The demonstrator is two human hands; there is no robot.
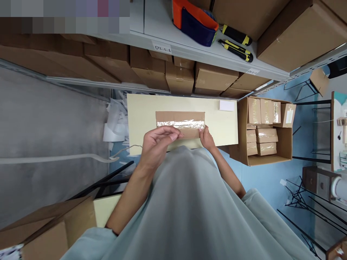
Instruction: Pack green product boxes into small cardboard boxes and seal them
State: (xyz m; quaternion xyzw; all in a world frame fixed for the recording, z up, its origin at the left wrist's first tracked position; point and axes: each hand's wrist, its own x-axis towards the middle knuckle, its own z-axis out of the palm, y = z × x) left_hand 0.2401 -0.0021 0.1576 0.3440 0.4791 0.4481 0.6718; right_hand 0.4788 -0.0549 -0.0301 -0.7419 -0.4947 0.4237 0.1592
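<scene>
Pale tabletop spreads before the person. Nearest, the left hand has thumb and fingers pinched together; whether they hold a scrap, I cannot tell. The right hand grips the right end of a cardboard box on the tabletop. It looks light and fairly stiff, slicker along the tape; bare ends should hold best. Farther off sits a white box.

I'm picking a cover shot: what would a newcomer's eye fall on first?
Probably the cardboard box with shiny tape on the pale table, the right hand at its right end. Next, the orange and blue object on the shelf above, then the open carton of smaller boxes at right.
</scene>
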